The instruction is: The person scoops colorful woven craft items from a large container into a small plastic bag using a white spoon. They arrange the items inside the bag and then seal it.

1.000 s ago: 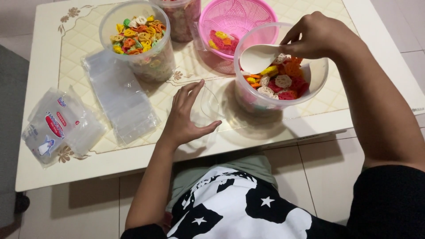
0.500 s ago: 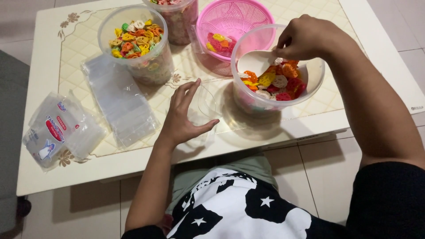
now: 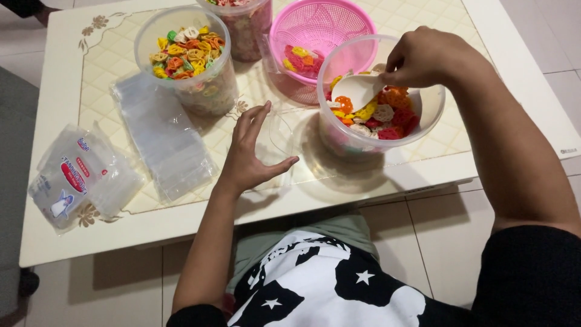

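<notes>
Our right hand (image 3: pixel 433 57) pinches a white scoop (image 3: pixel 357 88) among light, brittle-looking crackers (image 3: pixel 387 115) in the tub (image 3: pixel 423 130); our left hand (image 3: pixel 251 154) rests open, empty, on the table (image 3: pixel 54 60).

Bright, even indoor light, soft shadows under the tubs, sharp focus.
</notes>
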